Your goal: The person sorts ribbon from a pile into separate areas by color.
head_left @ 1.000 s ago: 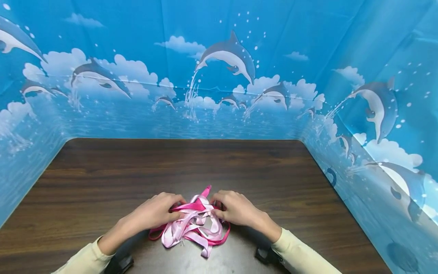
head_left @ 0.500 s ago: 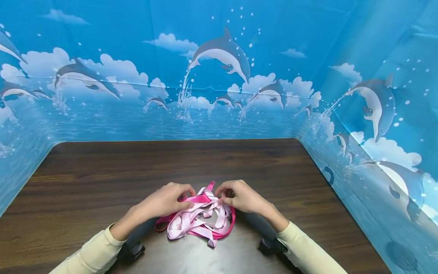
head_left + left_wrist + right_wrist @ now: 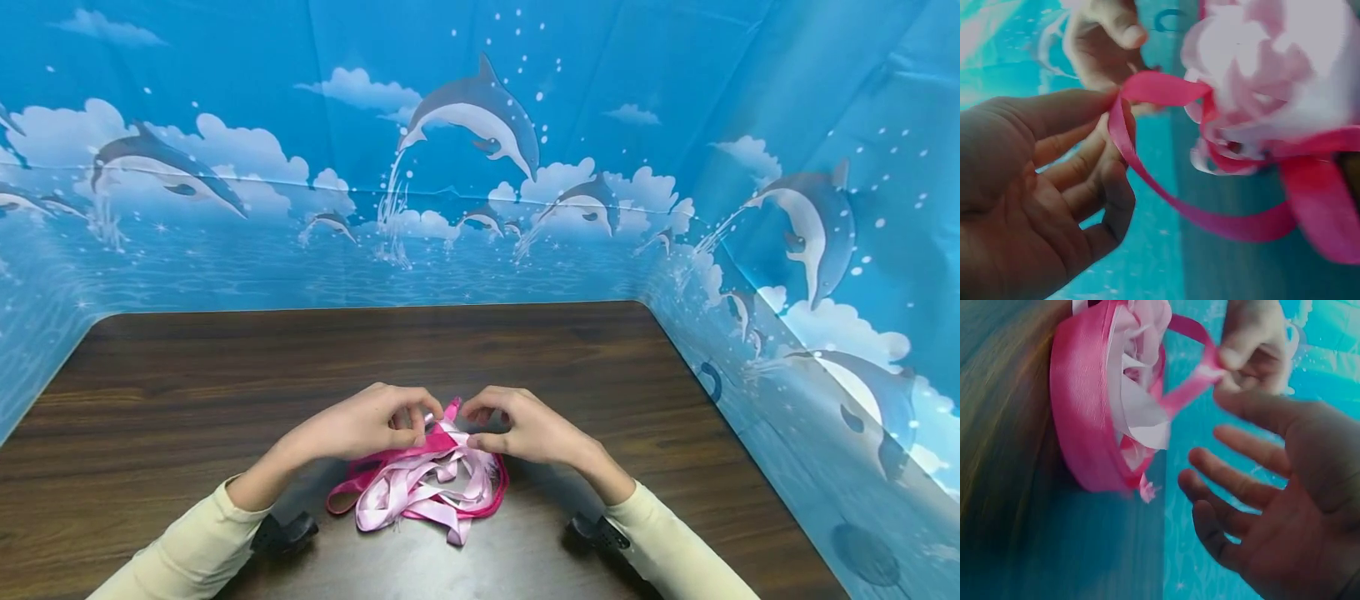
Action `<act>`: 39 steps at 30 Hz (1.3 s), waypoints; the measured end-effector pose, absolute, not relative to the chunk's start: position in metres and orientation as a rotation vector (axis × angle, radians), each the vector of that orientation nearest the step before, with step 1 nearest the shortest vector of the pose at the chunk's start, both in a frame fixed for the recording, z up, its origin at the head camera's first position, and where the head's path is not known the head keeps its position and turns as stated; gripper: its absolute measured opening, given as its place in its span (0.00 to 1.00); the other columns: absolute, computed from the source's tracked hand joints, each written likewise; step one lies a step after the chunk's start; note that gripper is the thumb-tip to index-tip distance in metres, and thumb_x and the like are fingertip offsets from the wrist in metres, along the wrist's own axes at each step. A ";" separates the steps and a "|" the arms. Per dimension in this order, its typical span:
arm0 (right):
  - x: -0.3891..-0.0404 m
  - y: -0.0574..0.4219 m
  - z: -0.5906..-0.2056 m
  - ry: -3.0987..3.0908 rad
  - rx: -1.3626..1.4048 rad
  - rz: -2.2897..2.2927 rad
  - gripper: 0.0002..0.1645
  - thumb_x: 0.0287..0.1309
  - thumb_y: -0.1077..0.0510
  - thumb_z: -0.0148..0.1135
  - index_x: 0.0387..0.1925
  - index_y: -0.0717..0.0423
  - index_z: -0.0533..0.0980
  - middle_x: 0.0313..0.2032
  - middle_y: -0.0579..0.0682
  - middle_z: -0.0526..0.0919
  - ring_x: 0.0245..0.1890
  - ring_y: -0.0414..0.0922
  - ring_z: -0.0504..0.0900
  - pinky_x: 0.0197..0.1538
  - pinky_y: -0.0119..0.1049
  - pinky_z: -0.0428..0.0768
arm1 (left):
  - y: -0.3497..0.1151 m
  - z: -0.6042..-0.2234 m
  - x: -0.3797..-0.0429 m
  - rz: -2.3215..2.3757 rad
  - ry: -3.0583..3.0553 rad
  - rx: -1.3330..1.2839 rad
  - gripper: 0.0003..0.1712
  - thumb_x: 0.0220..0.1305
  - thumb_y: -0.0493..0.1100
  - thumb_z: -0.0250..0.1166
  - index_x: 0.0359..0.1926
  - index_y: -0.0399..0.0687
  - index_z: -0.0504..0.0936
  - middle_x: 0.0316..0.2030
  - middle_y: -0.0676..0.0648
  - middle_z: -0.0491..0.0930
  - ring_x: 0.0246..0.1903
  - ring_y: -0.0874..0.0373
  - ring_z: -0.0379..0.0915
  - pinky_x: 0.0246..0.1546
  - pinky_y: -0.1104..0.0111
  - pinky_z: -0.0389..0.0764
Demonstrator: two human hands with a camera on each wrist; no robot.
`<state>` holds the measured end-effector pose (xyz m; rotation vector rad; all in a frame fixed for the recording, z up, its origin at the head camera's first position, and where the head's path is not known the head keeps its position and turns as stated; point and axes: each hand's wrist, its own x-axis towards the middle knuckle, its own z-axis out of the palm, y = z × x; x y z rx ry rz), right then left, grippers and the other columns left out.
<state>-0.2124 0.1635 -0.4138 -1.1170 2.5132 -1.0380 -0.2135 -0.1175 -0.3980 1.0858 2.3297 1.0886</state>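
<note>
A tangled pile of pale pink ribbon (image 3: 401, 492) and hot pink ribbon (image 3: 345, 492) lies on the table between both hands. My left hand (image 3: 367, 423) pinches a loop of the hot pink ribbon (image 3: 1229, 226) between thumb and index finger, and the loop is raised off the pile. Over the right side of the heap is my right hand (image 3: 528, 427), fingers spread and thumb apart. In the right wrist view that hand (image 3: 1291, 481) has nothing between its fingers, with its thumb near the raised ribbon (image 3: 1194, 387) and the left hand's fingertips.
The dark wood-grain table (image 3: 225, 358) is bordered at the back and sides by a blue dolphin-printed curtain (image 3: 300, 208). Black wrist devices (image 3: 288, 533) sit under both forearms, close over the tabletop. Cream sleeves (image 3: 187, 542) cover the arms.
The left hand has risen slightly from the pile with the hot pink ribbon. The right hand's thumb and fingers have parted. The head view has shifted a little to the right.
</note>
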 end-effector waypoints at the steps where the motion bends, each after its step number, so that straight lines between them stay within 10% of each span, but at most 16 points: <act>1: -0.212 0.161 -0.413 2.494 -1.168 -1.017 0.22 0.63 0.55 0.72 0.56 0.57 0.80 0.51 0.47 0.82 0.52 0.45 0.80 0.52 0.45 0.79 | -0.118 -0.393 -0.212 1.107 2.321 1.107 0.17 0.68 0.34 0.67 0.57 0.42 0.80 0.33 0.56 0.80 0.29 0.62 0.79 0.33 0.66 0.80; 6: -0.211 0.150 -0.407 2.291 -1.337 -1.043 0.26 0.67 0.50 0.68 0.63 0.50 0.77 0.64 0.42 0.74 0.66 0.40 0.69 0.66 0.45 0.68 | -0.119 -0.368 -0.205 1.196 2.291 1.206 0.16 0.70 0.39 0.68 0.57 0.48 0.81 0.34 0.57 0.82 0.28 0.61 0.76 0.31 0.66 0.79; 19: -0.216 0.153 -0.381 1.959 -1.127 -1.537 0.07 0.64 0.61 0.70 0.43 0.54 0.82 0.34 0.54 0.84 0.30 0.47 0.77 0.33 0.39 0.76 | -0.145 -0.337 -0.201 1.198 2.244 1.135 0.20 0.70 0.45 0.68 0.61 0.55 0.79 0.39 0.53 0.82 0.28 0.52 0.78 0.29 0.64 0.79; 39: -0.219 0.218 -0.305 2.163 -1.088 -1.695 0.07 0.62 0.61 0.71 0.40 0.57 0.81 0.31 0.59 0.80 0.29 0.52 0.77 0.32 0.43 0.81 | -0.215 -0.283 -0.188 1.222 2.491 0.925 0.08 0.73 0.46 0.65 0.51 0.57 0.82 0.35 0.48 0.80 0.32 0.50 0.74 0.30 0.62 0.77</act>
